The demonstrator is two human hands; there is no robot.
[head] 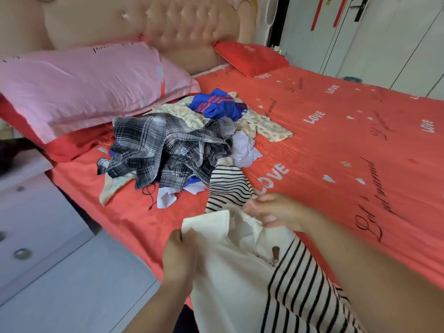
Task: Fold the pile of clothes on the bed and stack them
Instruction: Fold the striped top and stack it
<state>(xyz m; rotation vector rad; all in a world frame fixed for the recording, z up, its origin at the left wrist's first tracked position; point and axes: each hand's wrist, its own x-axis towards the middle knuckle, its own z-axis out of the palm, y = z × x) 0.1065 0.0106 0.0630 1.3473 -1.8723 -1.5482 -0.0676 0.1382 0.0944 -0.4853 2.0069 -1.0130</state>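
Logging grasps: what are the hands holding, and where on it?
The striped top, by its white collar: left hand grips one collar end, right hand pinches the other.

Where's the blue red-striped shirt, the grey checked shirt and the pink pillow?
blue red-striped shirt [217, 105]: head view, its crumpled striped middle.
grey checked shirt [158, 145]: head view, its bunched-up middle.
pink pillow [84, 85]: head view, its broad top.
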